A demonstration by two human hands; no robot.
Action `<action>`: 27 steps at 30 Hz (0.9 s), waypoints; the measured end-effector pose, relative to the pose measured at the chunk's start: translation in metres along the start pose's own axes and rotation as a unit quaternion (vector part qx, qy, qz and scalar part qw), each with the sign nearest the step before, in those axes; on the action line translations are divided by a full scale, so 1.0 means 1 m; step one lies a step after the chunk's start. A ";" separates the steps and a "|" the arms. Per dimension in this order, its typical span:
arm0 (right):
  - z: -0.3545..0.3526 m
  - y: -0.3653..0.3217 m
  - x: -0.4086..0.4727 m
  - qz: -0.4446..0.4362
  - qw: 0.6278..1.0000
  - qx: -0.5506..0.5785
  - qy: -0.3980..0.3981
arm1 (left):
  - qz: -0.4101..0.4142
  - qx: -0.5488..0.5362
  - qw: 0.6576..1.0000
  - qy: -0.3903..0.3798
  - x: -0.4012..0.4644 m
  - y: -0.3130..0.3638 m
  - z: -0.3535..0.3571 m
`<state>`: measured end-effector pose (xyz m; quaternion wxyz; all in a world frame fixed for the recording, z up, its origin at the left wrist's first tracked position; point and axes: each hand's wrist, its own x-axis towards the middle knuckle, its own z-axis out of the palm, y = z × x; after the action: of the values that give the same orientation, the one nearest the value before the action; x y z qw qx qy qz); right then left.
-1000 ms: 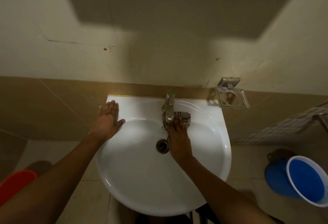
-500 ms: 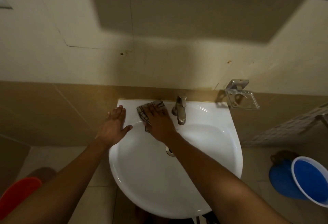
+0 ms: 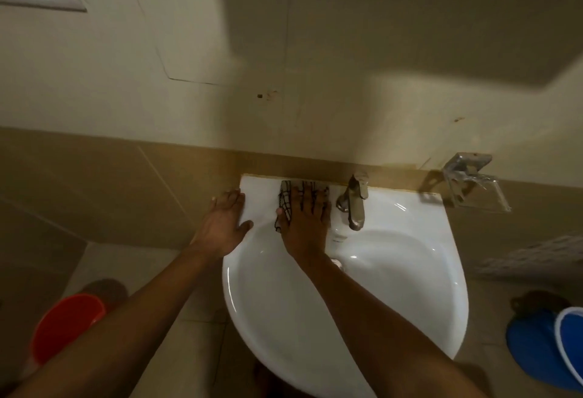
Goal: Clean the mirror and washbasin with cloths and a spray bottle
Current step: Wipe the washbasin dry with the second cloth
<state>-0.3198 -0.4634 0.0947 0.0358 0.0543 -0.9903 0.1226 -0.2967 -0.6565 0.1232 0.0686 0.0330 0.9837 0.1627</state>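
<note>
Washbasin [image 3: 315,334] bowl nearest, round front toward the person, long axis front-to-back, flat back edge vs wall. L hand [image 3: 225,224] rested flat on left rim, fingers straight, holding nothing. R hand [image 3: 304,221] pressed checked cloth [image 3: 285,200] flat on back ledge, just left of faucet [image 3: 355,205], fingers spread, not curled. Vs 1 s ago: cloth went from front of faucet to back-left ledge, so prob bowl→ledge wiping; mirror, spray bottle not in view.
</note>
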 end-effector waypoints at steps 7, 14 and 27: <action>0.013 -0.039 -0.007 -0.200 0.978 0.010 -0.056 | -0.013 -0.123 0.992 -0.005 -0.015 -0.021 0.005; 0.008 0.015 -0.012 -0.223 0.975 -0.009 -0.019 | -0.021 -0.211 0.977 -0.008 -0.014 -0.023 0.009; 0.003 -0.088 0.030 -0.132 0.986 -0.006 -0.101 | -0.107 -0.260 0.959 -0.018 -0.022 -0.022 0.008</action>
<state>-0.3400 -0.5518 0.1151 -0.0477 0.1969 -0.9737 0.1048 -0.2749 -0.6763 0.1118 0.1094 -0.0884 0.9038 0.4043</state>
